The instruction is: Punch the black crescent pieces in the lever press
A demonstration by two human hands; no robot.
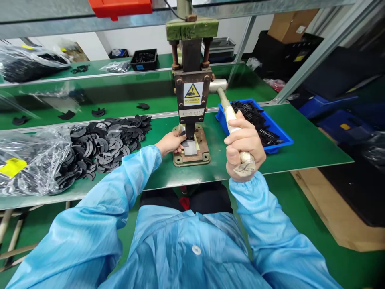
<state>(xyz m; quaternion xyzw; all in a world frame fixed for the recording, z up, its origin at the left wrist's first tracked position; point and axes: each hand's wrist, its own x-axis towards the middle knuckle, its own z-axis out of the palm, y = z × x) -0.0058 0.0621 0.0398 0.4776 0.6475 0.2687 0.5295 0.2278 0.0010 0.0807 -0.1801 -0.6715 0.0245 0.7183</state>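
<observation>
My right hand (246, 146) is wrapped around the tape-covered lever handle (231, 115) of a hand press (194, 76). At the foot of the press, my left hand (172, 143) pinches a small black plastic piece (185, 143), partly hidden by my fingers. That piece lies at the metal plate (190, 149) on the press base (201, 156), beside the lower end of the black ram (190, 131). To the left of this hand spreads a heap of black curved pieces (108, 140).
A clear plastic bag (33, 160) lies open at the heap's left. Right of the press stands a blue tray (281, 143) of black parts. Several loose curved pieces lie behind the heap. A black bin (144, 66) and an orange-red bin (120, 7) are farther back.
</observation>
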